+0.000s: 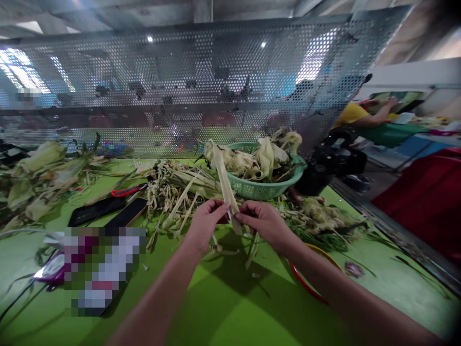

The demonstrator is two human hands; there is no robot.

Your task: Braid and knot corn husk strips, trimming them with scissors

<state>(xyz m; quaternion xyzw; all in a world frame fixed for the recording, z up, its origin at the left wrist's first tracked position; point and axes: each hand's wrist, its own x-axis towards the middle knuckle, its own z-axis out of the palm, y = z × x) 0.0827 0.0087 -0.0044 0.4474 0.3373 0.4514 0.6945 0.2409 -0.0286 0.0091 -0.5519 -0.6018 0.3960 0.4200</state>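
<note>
Both my hands hold one pale corn husk strip [224, 182] upright over the green table [223, 298]. My left hand [205, 225] pinches its lower part from the left, fingers closed. On the other side my right hand [264, 222] grips the same strip, fingers also closed. The strip's top end reaches up toward a green plastic basket [264, 188] filled with husks. Loose husk strips [180, 192] lie piled on the table just behind my hands.
More husks [39, 168] are heaped at the far left. A red-handled tool [126, 191], two dark flat objects [108, 211] and a red ring [309, 281] lie on the table. A perforated metal screen [201, 86] stands behind. Another person [360, 115] works at the far right.
</note>
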